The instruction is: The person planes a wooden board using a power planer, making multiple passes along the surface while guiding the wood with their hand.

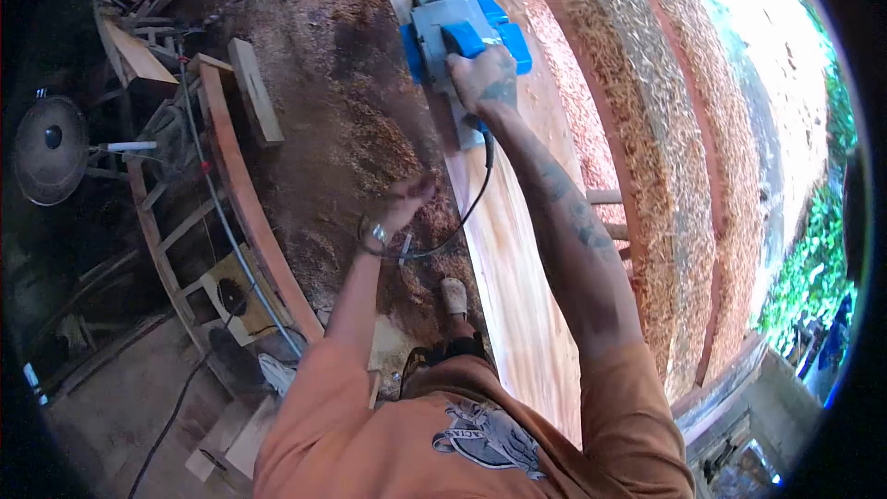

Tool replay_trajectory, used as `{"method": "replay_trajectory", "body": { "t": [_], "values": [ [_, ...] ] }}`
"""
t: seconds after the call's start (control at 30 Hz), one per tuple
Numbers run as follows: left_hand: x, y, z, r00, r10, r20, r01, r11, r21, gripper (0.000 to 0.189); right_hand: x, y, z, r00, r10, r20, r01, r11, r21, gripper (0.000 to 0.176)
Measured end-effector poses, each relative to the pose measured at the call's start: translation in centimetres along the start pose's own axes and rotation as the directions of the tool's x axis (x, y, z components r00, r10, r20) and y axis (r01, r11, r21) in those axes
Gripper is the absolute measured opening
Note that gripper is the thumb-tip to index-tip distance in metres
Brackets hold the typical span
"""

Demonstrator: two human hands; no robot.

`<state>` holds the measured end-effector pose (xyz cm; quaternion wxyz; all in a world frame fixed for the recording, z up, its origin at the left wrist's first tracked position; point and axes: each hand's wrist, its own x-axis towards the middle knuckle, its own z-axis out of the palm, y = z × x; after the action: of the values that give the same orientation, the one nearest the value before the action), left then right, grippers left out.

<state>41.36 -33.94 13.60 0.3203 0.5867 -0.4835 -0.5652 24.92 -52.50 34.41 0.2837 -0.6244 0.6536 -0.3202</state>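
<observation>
My right hand (485,79) is closed around the blue handle of an electric planer (442,28). The planer, grey and blue with a black front knob, rests on a long, pale wooden board (517,286) toward its far end. My left hand (409,199) hangs in the air left of the board, slightly blurred, its fingers loosely bent with nothing visible in them. From the planer's rear a black power cord (476,199) curves down and loops by my left wrist, which wears a watch (379,234).
Wood shavings cover the floor (360,120) and the long beams (647,129) on the right. A fan (53,150) stands at the left, near a curved wooden frame (249,194). A black cable (189,379) trails at lower left. My foot (455,296) is beside the board.
</observation>
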Motion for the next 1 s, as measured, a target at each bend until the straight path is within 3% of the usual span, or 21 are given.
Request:
{"method": "replay_trajectory", "body": {
  "t": [0.13,0.2,0.23,0.3,0.4,0.5,0.6,0.63,0.73,0.9,0.97,1.0],
  "values": [
    [4.6,9.5,-2.5,0.996,-0.095,0.002,0.093,0.983,0.159,0.044,1.5,-0.2,1.0,1.0,-0.012,-0.029,0.012,1.0,-0.022,0.05],
    [6.1,9.9,-2.6,0.999,-0.039,0.025,0.033,0.979,0.2,0.054,2.1,-0.5,1.0,0.999,-0.034,-0.032,0.033,0.999,-0.042,0.05],
    [7.4,6.8,-2.4,0.997,0.082,0.01,-0.083,0.982,0.17,0.061,2.1,-0.6,0.9,0.999,-0.041,-0.022,0.04,0.998,-0.053,0.049],
    [8.7,3.0,-1.5,0.984,0.167,-0.063,-0.165,0.985,0.042,0.072,2.3,-0.8,1.0,0.998,-0.053,-0.015,0.052,0.998,-0.03,0.048],
    [9.3,1.3,-1.0,0.995,0.077,-0.063,-0.086,0.982,-0.165,0.071,2.6,-0.3,1.4,0.998,-0.054,-0.013,0.053,0.997,-0.05,0.046],
    [8.6,2.9,-1.6,1.0,-0.004,0.017,0.006,0.989,-0.145,0.053,3.6,-1.3,1.3,1.0,-0.026,0.001,0.026,0.999,-0.032,0.046],
    [8.7,3.6,-1.8,0.997,0.012,-0.071,0.007,0.967,0.255,0.062,5.9,-2.0,2.4,0.999,-0.035,-0.017,0.034,0.996,-0.08,0.045],
    [8.3,3.9,-1.8,0.996,-0.027,-0.086,0.041,0.986,0.163,0.065,6.8,-1.9,2.9,0.998,-0.046,-0.034,0.042,0.993,-0.11,0.045],
    [5.9,9.3,-1.7,0.992,-0.091,-0.093,0.087,0.995,-0.042,0.076,7.2,-2.7,2.5,0.993,-0.096,0.066,0.09,0.992,0.093,0.046],
    [5.2,13.4,-2.9,0.984,-0.162,-0.072,0.166,0.984,0.057,0.076,12.7,-4.6,4.6,0.995,-0.095,0.026,0.094,0.995,0.035,0.047],
    [6.4,12.3,-3.5,1.0,-0.021,0.021,0.022,0.999,-0.035,0.064,15.7,-5.7,6.0,0.997,-0.069,-0.027,0.068,0.998,-0.006,0.047],
    [7.0,9.7,-3.4,0.996,0.075,-0.04,-0.07,0.99,0.12,0.06,17.1,-6.2,6.7,0.997,-0.064,-0.051,0.063,0.998,-0.016,0.048]
  ]
}}
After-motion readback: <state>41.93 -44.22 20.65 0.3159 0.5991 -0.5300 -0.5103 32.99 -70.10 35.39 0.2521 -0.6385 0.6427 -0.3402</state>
